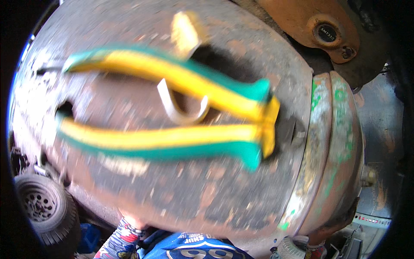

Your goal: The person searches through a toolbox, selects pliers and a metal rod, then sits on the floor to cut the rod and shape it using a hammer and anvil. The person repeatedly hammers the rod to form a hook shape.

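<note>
A large rusty metal tank (pixel 241 190) fills most of the view, smeared by motion. On its top lie pliers (pixel 172 131) with green and yellow handles spread apart, their head toward the right. Between the handles shows a white curved strip (pixel 183 114). A yellowish block-like piece (pixel 185 34) is just beyond them. My left hand (pixel 133 219) is at the tank's near edge, its fingers hidden behind the curve. Against the lower part of the tank's right end rests my right hand (pixel 338 225), dark and partly hidden, its finger pose unclear.
A small wheel with a tyre (pixel 41 207) stands at the lower left, beside a blue object (pixel 89 237). An orange-brown metal plate (pixel 317 26) with a round black cap is at the far right. A fitting (pixel 368 176) sticks out of the tank's right end.
</note>
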Motion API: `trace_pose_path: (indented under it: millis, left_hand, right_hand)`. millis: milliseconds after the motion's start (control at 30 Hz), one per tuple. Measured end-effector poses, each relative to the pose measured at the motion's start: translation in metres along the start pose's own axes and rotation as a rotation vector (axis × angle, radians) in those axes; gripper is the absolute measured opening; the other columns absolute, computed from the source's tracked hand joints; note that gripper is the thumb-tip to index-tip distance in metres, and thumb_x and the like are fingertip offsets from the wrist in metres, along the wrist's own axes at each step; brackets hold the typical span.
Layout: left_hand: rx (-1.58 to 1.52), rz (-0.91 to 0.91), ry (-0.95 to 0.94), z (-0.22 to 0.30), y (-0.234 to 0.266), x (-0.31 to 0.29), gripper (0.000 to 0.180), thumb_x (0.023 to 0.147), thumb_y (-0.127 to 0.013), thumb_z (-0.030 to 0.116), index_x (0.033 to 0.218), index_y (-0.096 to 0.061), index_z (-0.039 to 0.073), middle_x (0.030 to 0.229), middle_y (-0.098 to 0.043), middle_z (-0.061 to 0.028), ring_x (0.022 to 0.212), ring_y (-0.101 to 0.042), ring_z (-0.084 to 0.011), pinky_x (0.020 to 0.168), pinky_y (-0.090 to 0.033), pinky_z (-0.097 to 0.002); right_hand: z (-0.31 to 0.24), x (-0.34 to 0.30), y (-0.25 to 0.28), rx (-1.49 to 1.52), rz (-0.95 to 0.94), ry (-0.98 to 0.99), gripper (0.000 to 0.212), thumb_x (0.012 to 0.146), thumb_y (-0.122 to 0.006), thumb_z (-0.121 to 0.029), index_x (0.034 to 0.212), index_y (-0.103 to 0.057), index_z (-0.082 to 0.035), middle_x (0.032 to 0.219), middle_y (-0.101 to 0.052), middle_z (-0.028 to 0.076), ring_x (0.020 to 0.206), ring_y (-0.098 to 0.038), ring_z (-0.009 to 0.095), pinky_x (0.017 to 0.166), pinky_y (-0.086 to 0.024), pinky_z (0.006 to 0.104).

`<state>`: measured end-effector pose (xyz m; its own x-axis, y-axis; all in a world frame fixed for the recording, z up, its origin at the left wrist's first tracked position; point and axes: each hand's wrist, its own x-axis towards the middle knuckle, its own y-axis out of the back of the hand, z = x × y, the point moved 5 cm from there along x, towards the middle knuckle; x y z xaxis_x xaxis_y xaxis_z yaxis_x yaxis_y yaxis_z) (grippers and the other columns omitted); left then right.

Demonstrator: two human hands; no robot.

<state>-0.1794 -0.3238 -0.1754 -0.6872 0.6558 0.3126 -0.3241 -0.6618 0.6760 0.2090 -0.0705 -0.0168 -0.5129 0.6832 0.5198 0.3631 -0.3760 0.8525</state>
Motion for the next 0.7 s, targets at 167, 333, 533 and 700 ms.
trace_pose_path:
  millis: [167, 333, 533, 700]
  left_hand:
    - [-0.295, 0.146, 0.107, 0.009, 0.005, -0.013, 0.030, 0.091, -0.060, 0.018, 0.109, -0.062, -0.005, 0.112, -0.058, -0.0244, 0.110, -0.057, -0.0354, 0.100, -0.043, -0.0429]
    - [-0.291, 0.432, -0.224, 0.049, 0.081, 0.010, 0.029, 0.096, -0.054, 0.013, 0.114, -0.061, -0.009, 0.115, -0.060, -0.0232, 0.110, -0.058, -0.0309, 0.100, -0.044, -0.0415]
    - [0.459, 0.350, -0.609, 0.075, 0.114, 0.169, 0.026, 0.090, -0.060, 0.001, 0.114, -0.069, 0.006, 0.114, -0.068, -0.0150, 0.106, -0.066, -0.0305, 0.093, -0.052, -0.0362]
    - [0.309, -0.174, -0.592, 0.046, 0.110, 0.231, 0.010, 0.083, -0.063, 0.006, 0.089, -0.071, 0.008, 0.089, -0.070, -0.0163, 0.085, -0.069, -0.0359, 0.074, -0.054, -0.0449]
  right_hand:
    - [0.001, 0.006, 0.020, -0.038, 0.102, 0.179, 0.098, 0.082, -0.083, -0.041, 0.153, -0.030, -0.001, 0.160, -0.030, 0.020, 0.148, -0.030, 0.037, 0.120, -0.026, 0.0522]
    - [-0.011, -0.002, 0.024, 0.019, 0.119, 0.202, 0.092, 0.076, -0.082, -0.028, 0.150, -0.035, -0.001, 0.157, -0.035, 0.019, 0.148, -0.029, 0.038, 0.122, -0.021, 0.0523]
    - [-0.014, 0.002, 0.023, 0.063, 0.126, 0.196, 0.094, 0.066, -0.081, -0.009, 0.147, -0.035, 0.001, 0.155, -0.033, 0.021, 0.148, -0.028, 0.041, 0.123, -0.020, 0.0541]
    - [-0.006, -0.001, 0.025, 0.122, 0.128, 0.185, 0.096, 0.061, -0.083, -0.005, 0.146, -0.039, -0.003, 0.154, -0.036, 0.019, 0.147, -0.030, 0.041, 0.122, -0.020, 0.0553]
